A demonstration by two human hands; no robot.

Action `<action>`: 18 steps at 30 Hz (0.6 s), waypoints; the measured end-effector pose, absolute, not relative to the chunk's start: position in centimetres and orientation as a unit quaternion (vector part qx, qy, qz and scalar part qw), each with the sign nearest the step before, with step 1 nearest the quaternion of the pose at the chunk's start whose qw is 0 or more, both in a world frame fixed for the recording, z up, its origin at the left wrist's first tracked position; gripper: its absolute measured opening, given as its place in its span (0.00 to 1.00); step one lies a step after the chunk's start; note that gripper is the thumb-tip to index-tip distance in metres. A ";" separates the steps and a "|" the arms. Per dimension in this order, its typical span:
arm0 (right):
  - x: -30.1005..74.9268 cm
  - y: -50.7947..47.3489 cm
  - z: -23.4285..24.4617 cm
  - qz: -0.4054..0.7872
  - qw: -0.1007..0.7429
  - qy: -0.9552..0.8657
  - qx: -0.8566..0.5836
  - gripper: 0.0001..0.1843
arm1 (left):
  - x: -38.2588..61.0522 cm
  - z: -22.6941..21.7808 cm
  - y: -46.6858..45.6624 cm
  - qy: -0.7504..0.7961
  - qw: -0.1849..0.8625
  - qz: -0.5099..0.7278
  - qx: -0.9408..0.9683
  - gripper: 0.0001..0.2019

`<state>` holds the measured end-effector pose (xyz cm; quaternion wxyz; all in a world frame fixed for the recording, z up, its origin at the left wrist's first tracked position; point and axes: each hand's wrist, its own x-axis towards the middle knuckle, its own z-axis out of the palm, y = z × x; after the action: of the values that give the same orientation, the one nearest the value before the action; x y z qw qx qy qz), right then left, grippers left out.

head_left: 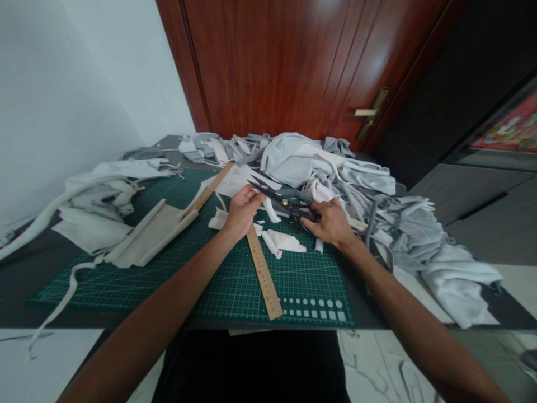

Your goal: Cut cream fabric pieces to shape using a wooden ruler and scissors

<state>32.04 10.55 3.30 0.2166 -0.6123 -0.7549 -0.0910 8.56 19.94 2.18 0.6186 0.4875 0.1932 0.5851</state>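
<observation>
My right hand (331, 222) is closed round the handles of black scissors (285, 202), whose blades point left and stand apart. Beside the blade tips, my left hand (244, 211) pinches a white fabric piece (272, 210), mostly hidden by the fingers and blades. A wooden ruler (263, 274) lies below my left hand. White fabric scraps (285, 240) are scattered on the green cutting mat (218, 280) under both hands.
A large heap of grey and white fabric (293, 159) runs along the back and right. More cloth (96, 201) lies at the left, near a beige fabric piece (153, 232). Another wooden ruler (212, 187) slants behind. A wooden door (277, 67) stands beyond the table.
</observation>
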 end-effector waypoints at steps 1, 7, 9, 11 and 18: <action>32.1 10.6 3.3 -0.092 0.217 -0.756 -0.611 0.20 | 8.5 2.2 20.0 0.195 0.619 0.585 0.486 0.15; 31.7 10.3 3.4 -0.098 0.209 -0.755 -0.614 0.19 | 8.7 2.2 20.0 0.184 0.625 0.588 0.479 0.16; 31.5 10.3 3.5 -0.099 0.206 -0.756 -0.613 0.19 | 8.7 2.3 19.9 0.187 0.625 0.590 0.476 0.16; 31.5 10.3 3.5 -0.099 0.205 -0.759 -0.610 0.19 | 8.7 2.3 19.9 0.190 0.623 0.591 0.477 0.17; 32.1 10.4 3.4 -0.093 0.202 -0.764 -0.606 0.20 | 8.5 2.2 20.1 0.186 0.630 0.581 0.481 0.17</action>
<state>32.09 10.44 3.37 0.2019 -0.6056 -0.7641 -0.0933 8.49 20.08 2.19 0.6297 0.4806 0.1863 0.5812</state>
